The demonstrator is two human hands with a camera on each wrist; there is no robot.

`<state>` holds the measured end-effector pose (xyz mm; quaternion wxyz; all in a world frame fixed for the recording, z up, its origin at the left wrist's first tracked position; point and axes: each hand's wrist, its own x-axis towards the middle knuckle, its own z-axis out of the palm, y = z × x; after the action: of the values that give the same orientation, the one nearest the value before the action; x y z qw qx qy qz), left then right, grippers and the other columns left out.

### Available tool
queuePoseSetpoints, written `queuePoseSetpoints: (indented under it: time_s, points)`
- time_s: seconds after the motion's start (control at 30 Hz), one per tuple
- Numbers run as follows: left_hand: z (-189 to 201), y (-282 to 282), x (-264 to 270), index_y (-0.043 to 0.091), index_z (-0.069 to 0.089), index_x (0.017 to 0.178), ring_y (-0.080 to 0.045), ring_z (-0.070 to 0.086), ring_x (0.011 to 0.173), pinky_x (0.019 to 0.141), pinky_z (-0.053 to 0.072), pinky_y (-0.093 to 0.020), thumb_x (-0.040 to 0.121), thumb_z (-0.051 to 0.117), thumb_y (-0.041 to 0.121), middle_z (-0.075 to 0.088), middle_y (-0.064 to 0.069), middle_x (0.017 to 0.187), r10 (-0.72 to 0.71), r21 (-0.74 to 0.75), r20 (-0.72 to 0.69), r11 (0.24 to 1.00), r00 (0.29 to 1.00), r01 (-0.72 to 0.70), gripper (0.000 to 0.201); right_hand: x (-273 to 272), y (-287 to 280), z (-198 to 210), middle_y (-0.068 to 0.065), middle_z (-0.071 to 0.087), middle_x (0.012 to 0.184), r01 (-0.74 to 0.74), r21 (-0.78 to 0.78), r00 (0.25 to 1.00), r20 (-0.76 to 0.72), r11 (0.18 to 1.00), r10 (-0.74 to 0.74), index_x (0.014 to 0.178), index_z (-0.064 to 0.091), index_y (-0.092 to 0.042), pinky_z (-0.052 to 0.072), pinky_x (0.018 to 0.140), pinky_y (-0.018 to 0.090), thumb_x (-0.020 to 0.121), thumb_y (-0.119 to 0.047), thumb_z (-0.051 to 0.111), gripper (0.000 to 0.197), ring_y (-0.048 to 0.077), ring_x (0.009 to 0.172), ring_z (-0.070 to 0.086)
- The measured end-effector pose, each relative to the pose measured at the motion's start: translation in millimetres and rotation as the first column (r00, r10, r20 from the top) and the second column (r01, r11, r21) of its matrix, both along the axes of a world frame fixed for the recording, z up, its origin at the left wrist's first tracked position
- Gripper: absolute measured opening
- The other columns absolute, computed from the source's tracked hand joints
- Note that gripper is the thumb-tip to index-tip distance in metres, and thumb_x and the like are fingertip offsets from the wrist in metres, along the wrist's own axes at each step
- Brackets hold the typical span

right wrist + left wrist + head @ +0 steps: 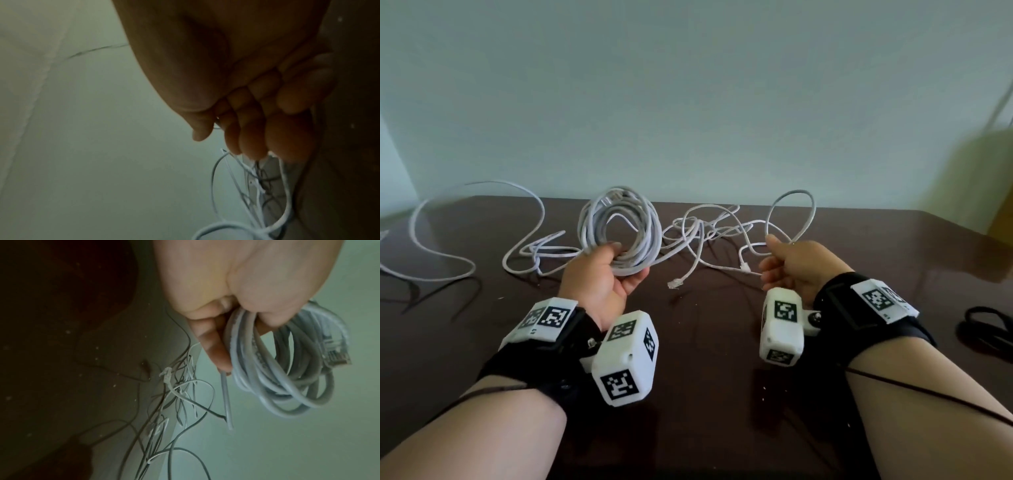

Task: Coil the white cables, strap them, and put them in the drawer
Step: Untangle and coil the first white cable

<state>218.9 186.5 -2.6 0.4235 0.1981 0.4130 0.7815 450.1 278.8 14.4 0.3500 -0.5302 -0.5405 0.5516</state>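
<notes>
Meanwhile the left hand (604, 274) is gripping the coil (619, 226), while the right hand (796, 265) is pinching a loose cable (792, 219) above the table (705, 342).

Head view soft, evenly lit; wrist views dim, blurred.

Right hand (236, 73) fills upper frame, seen from palm side, fingers (252, 139) curled, thumb beside them. Thin white cable (286, 209) pinched at fingertips, hanging in loops below. Pale wall (102, 146) at left, dark table (353, 146) at right.
</notes>
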Motion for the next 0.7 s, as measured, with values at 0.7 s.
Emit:
queuePoseSetpoints:
  time_s: [0.7]
  points:
    - [-6.9,-4.7,28.6,0.015,0.057,0.077,-0.025,0.059,0.058,0.046,0.046,-0.029,0.09,0.051,0.007,0.062,-0.01,0.069,-0.162,-0.239,-0.594,0.971,0.788,0.019,0.017,-36.7,-14.0,-4.1,0.001,0.068,0.066,-0.268,0.377,0.961,0.035,0.887,0.276,0.105,0.063,-0.014,0.043,0.055,0.027,0.091,-0.004,0.052,0.021,0.014,0.056,0.055]
